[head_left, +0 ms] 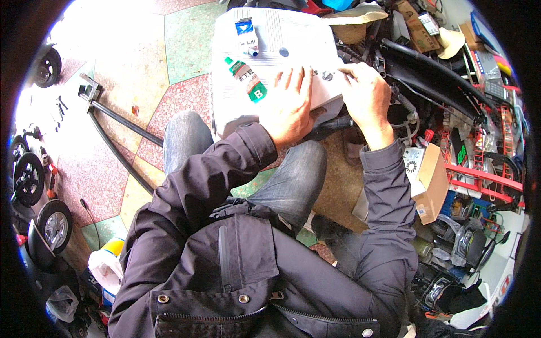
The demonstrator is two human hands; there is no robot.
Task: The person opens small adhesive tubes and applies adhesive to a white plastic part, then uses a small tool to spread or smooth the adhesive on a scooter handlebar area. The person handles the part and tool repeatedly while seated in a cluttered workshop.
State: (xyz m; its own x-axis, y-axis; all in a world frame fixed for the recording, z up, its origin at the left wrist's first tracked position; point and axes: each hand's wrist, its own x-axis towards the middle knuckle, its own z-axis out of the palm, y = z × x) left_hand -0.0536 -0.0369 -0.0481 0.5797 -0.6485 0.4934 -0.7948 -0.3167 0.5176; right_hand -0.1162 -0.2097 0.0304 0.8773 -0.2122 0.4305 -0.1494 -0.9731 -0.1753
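Note:
A white, ribbed, box-like casing (307, 34) lies in front of my knees; its kind I cannot tell. Flat on its near part rests my left hand (290, 104), fingers stretched out. My right hand (367, 93) is at the casing's right edge, thumb and forefinger pinched together. What they grip there is too small to make out. Just left of those fingertips is a small dark mark or part (327, 75). Left of my left hand lie a green-and-white tube (246, 79) and, farther off, a blue-and-white tube (246, 35), both on the casing. A dark round spot (283, 52) shows on its surface.
Close on the right stand an opened cardboard box (433, 186), red metal racks (479, 180) and a long black curved part (434, 70). Straw hats (451, 44) lie at the far right. Small wheels (54, 225) line the left, and a black metal frame (127, 121) lies on the tiled floor.

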